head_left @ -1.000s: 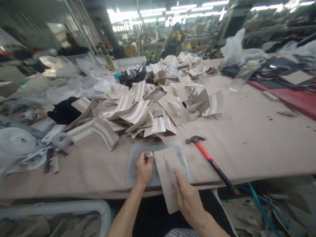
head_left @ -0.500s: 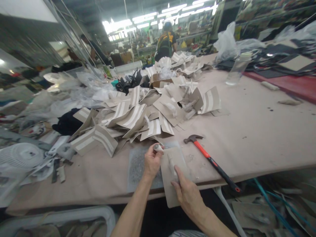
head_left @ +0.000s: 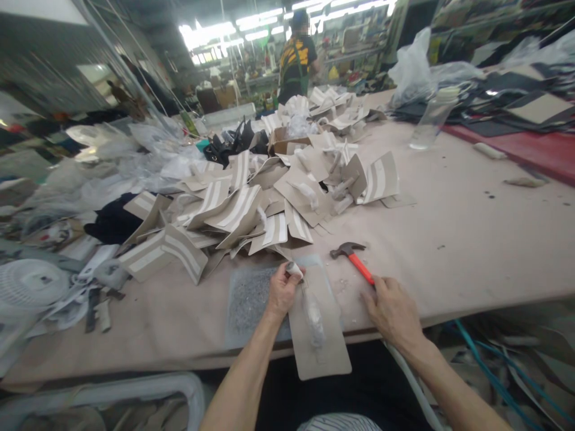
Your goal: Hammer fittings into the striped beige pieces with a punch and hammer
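My left hand (head_left: 283, 293) is closed around a white cylindrical piece (head_left: 294, 270) at the upper end of a flat beige panel (head_left: 330, 353). A plastic-wrapped part (head_left: 314, 320) lies along the panel's face. The panel's lower end juts past the table edge, over my lap. To the right, my right hand (head_left: 395, 314) is closed over the handle of a claw hammer (head_left: 359, 263) with a red and black shaft. The hammer's head rests on the table, and my hand hides most of the black grip. Beneath my left hand lies a scuffed translucent mat (head_left: 249, 305).
A heap of beige panels with white strips (head_left: 242, 209) spreads behind my hands. A plastic bottle (head_left: 433, 120) stands at the back right, near dark sheets (head_left: 485, 120). At left is a white fan (head_left: 33, 284). A person (head_left: 294, 60) is in the background.
My right hand has left the panel and moved right onto the hammer's handle. My left hand keeps its hold on the white cylindrical piece. The plastic-wrapped part is now uncovered.
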Available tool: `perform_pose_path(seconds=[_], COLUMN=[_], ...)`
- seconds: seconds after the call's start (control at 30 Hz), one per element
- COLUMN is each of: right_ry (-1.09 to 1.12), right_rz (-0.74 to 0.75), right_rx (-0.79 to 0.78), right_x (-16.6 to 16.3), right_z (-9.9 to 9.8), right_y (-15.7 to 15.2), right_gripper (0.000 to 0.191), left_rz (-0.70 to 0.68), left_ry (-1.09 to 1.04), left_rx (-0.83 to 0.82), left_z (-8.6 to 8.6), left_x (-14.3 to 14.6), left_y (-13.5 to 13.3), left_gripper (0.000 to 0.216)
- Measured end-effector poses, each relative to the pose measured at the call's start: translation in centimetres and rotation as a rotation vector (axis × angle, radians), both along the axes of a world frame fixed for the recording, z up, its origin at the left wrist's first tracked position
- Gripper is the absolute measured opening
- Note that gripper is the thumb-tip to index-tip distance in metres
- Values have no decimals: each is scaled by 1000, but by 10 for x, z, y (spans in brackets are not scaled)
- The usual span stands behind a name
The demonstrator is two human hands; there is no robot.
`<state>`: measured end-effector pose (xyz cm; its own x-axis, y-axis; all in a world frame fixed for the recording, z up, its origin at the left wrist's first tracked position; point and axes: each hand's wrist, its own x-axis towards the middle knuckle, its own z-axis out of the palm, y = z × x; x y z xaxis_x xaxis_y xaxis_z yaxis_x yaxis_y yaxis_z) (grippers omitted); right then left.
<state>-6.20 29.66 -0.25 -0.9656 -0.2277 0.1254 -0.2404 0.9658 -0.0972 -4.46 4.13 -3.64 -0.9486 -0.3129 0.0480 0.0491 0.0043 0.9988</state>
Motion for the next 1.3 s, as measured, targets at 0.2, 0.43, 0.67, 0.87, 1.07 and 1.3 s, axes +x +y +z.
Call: perform_pose_path(seconds=[0.2, 0.43, 0.67, 0.87, 1.07, 1.3], right_ry=[-346, -946, -298, -76, 465, -106], right_rz=[-111, -185, 162, 521, 197, 460], right_rx=[-195, -877, -662, -162, -538, -99], right_x=[-25, -25, 10, 0, 5, 14], right_z=[-5, 34, 77, 101, 159, 67], right_y=[17, -7, -23, -14, -21, -10], right_gripper=[8, 13, 31, 24, 35, 31], left_rz=[2, -37, -56, -53, -51, -57], left_ry=[1, 108, 103, 93, 98, 79], left_rx=[-89, -395, -421, -385, -417, -398], left_z=[-2, 3, 5, 1, -1, 0], left_x=[0, 4, 7, 6, 6, 6], left_y=[3, 7, 9, 8, 7, 8], left_gripper=[21, 14, 13, 14, 18, 22])
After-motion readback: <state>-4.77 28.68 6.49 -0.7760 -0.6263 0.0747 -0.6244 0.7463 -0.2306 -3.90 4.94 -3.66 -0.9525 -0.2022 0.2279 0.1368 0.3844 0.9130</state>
